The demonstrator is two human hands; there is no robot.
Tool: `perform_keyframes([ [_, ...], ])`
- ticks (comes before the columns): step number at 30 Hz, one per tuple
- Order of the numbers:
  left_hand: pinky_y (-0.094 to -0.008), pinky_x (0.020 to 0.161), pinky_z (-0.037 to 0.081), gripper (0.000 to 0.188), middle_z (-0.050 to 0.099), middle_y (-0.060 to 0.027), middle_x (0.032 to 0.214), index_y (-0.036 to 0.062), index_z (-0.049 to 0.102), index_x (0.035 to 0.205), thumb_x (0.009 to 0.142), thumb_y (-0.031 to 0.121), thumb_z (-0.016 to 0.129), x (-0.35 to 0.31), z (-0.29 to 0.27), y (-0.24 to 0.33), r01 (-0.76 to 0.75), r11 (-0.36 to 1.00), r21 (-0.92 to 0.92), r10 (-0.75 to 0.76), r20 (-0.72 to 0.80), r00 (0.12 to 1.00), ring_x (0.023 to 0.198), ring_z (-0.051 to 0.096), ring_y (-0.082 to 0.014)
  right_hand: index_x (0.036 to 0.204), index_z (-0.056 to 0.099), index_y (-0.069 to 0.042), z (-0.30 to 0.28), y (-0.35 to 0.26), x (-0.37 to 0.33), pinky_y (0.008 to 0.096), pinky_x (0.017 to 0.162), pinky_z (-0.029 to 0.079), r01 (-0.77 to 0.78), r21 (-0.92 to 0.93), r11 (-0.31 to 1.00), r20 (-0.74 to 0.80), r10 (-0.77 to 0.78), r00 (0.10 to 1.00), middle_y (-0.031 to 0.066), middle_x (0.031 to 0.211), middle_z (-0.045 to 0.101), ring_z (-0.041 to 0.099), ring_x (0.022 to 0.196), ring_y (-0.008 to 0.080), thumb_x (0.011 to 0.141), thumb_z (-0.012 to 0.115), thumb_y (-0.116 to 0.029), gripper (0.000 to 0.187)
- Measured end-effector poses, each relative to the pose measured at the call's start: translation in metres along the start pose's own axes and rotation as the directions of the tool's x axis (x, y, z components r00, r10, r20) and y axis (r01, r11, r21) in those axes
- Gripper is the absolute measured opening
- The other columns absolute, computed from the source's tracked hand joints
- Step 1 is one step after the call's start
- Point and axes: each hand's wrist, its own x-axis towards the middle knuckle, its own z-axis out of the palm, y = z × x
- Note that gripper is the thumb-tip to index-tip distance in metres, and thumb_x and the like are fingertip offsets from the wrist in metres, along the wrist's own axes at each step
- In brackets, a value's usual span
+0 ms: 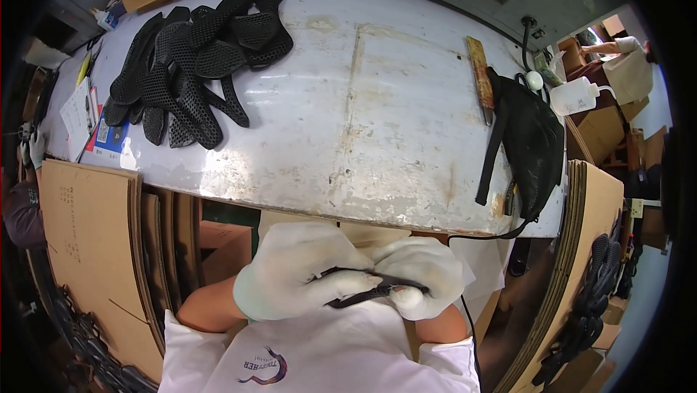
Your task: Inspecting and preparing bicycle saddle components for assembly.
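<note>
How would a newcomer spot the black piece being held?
Find the white table, then look just past its near edge, where the gloved left hand and right hand come together. The black piece is the dark strip between them, partly hidden by the gloves. Unlike the mesh pieces piled on the table, it's gripped by both hands.

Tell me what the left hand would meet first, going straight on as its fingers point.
The left hand would probably meet the right hand first, which holds the same black piece; their exact gap is hard to judge.
</note>
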Motion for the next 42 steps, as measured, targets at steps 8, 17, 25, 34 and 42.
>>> perform_keyframes([
  [8, -0.029, 0.08, 0.052, 0.038, 0.069, -0.0066, 0.097, -0.0016, 0.067, 0.117, 0.083, 0.013, 0.078, 0.023, -0.007, -0.017, 0.462, 0.875, -0.146, -0.442, 0.151, 0.884, 0.089, 0.065, -0.0133, 0.097, 0.076, 0.004, -0.005, -0.028, 0.011, 0.0323, 0.069, 0.055, -0.736, -0.109, 0.668, -0.32, 0.677, 0.663, 0.0128, 0.079, 0.072, 0.069, 0.072, 0.0196, 0.095, 0.074, -0.038, 0.042],
  [17, -0.0307, 0.077, 0.054, 0.049, 0.069, -0.0064, 0.094, -0.0014, 0.067, 0.119, 0.077, 0.019, 0.082, 0.013, -0.002, -0.036, 0.415, 0.898, -0.147, -0.396, 0.145, 0.907, 0.084, 0.065, -0.0141, 0.107, 0.074, 0.002, -0.003, -0.028, 0.013, 0.032, 0.074, 0.056, -0.766, -0.03, 0.642, -0.213, 0.745, 0.633, 0.0123, 0.088, 0.075, 0.072, 0.079, 0.0195, 0.097, 0.074, -0.04, 0.043],
  [25, -0.0302, 0.078, 0.055, 0.051, 0.069, -0.0076, 0.093, -0.0016, 0.064, 0.123, 0.079, 0.016, 0.082, 0.014, -0.001, -0.033, 0.424, 0.9, -0.101, -0.407, 0.155, 0.9, 0.084, 0.066, -0.0144, 0.118, 0.068, 0.004, -0.021, -0.019, 0.01, 0.0323, 0.074, 0.056, -0.74, -0.116, 0.663, -0.063, 0.739, 0.671, 0.0138, 0.091, 0.072, 0.071, 0.081, 0.0194, 0.092, 0.077, -0.04, 0.052],
  [34, -0.0333, 0.085, 0.055, 0.055, 0.071, -0.013, 0.105, -0.0031, 0.06, 0.128, 0.082, 0.015, 0.083, 0.025, -0.008, -0.017, 0.375, 0.92, -0.11, -0.33, 0.295, 0.896, 0.095, 0.071, -0.0202, 0.116, 0.066, 0.007, -0.042, -0.016, 0.006, 0.0315, 0.08, 0.052, -0.816, -0.083, 0.572, 0.146, 0.817, 0.558, 0.0101, 0.102, 0.067, 0.063, 0.091, 0.0159, 0.076, 0.091, -0.029, 0.06],
  [42, -0.0358, 0.084, 0.057, 0.053, 0.073, -0.0162, 0.103, -0.0026, 0.062, 0.124, 0.08, 0.019, 0.082, 0.028, -0.001, -0.013, 0.368, 0.927, -0.064, -0.338, 0.275, 0.9, 0.093, 0.074, -0.026, 0.098, 0.066, 0.003, -0.038, -0.006, -0.004, 0.0288, 0.062, 0.049, -0.819, -0.018, 0.574, 0.085, 0.817, 0.571, 0.0058, 0.076, 0.063, 0.059, 0.069, 0.0123, 0.077, 0.087, -0.043, 0.055],
])
